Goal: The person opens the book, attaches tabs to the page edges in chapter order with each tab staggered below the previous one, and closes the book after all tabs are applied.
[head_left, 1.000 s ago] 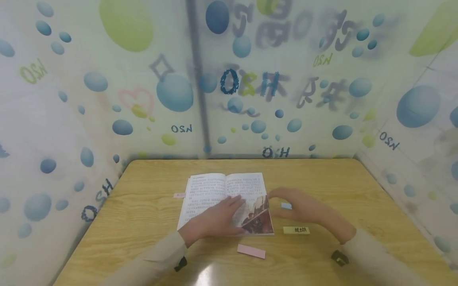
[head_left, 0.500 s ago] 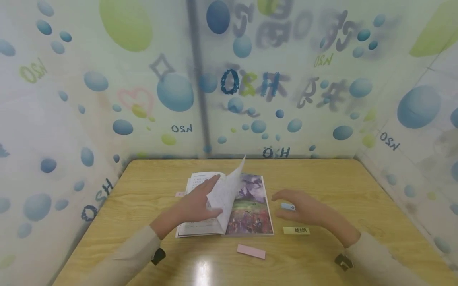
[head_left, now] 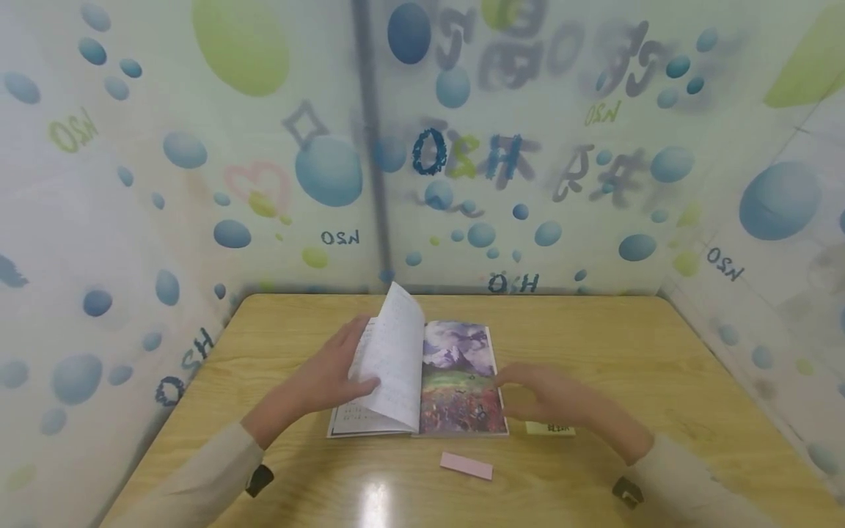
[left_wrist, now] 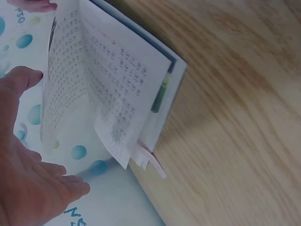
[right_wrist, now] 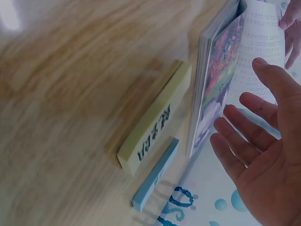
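An open book [head_left: 462, 396] lies on the table, its right side showing a colour picture of mountains and flowers. One printed page [head_left: 396, 359] stands up from the spine, leaning left. My left hand [head_left: 306, 378] is at that page's outer edge with the thumb extended; in the left wrist view the thumb tip meets the edge and the other fingers are spread with nothing between them. Beside the book's right edge is my right hand [head_left: 554, 396], its fingers loosely bent and holding nothing. A pink paper tab [left_wrist: 155, 162] sticks out from the pages.
A yellow sticky-note pad [right_wrist: 155, 117] with handwriting and a narrower blue pad [right_wrist: 157, 174] lie right of the book. In front of it is a pink strip pad [head_left: 466, 466]. Behind the wooden table [head_left: 594, 330] rises a bubble-patterned wall [head_left: 568, 191].
My left hand has moved left off the text pages, and the page has swung up and over leftward, uncovering the colour picture. The right hand has stayed near the book's right edge.
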Tool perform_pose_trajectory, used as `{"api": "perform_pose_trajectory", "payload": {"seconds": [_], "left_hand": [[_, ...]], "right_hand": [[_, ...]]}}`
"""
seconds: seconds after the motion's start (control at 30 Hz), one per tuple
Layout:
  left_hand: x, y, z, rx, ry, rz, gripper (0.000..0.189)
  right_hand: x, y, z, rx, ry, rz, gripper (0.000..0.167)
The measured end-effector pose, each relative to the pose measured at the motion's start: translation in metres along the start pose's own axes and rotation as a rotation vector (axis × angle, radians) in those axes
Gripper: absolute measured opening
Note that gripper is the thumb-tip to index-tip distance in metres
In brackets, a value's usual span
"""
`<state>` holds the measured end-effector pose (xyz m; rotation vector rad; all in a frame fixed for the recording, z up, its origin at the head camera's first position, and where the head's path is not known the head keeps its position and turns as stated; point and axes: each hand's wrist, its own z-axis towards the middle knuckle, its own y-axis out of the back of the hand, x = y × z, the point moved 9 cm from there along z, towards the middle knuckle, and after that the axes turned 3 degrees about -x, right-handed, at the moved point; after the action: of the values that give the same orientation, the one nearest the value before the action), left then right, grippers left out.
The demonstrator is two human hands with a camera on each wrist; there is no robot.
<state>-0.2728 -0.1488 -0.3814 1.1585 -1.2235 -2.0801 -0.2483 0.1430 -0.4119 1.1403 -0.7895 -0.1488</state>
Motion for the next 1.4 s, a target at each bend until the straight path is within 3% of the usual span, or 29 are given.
{"api": "perform_pose_trajectory", "payload": {"seconds": [0.13,0.23,0.37,0.5,0.73,0.9,1.13,1.4], "left_hand": [[0.004,-0.003,-0.008,0.011,0.031,0.048,0.100],[0.010,-0.009,-0.015,0.029,0.052,0.074,0.098],[0.010,-0.024,-0.020,0.045,0.007,0.092,0.090],[-0.003,-0.044,-0.018,0.085,-0.071,0.079,0.081],[-0.031,-0.080,-0.007,0.228,-0.092,0.057,0.068],[-0.050,-0.098,0.005,0.282,-0.123,0.099,0.056],[-0.055,-0.110,0.012,0.328,-0.109,0.213,0.057],[-0.049,-0.112,0.010,0.359,-0.088,0.183,0.057]], "right_hand": [[0.004,-0.010,0.003,0.016,0.043,0.008,0.032],[0.005,-0.017,0.005,0.038,0.028,-0.004,0.034],[0.003,-0.028,0.007,0.082,-0.041,-0.025,0.045],[0.000,-0.038,0.009,0.138,-0.104,-0.024,0.055],[0.003,-0.044,0.014,0.178,-0.120,-0.023,0.051],[0.006,-0.046,0.018,0.184,-0.107,-0.063,0.055],[0.004,-0.048,0.019,0.200,-0.163,-0.054,0.054],[-0.003,-0.048,0.020,0.228,-0.184,-0.025,0.055]]}}
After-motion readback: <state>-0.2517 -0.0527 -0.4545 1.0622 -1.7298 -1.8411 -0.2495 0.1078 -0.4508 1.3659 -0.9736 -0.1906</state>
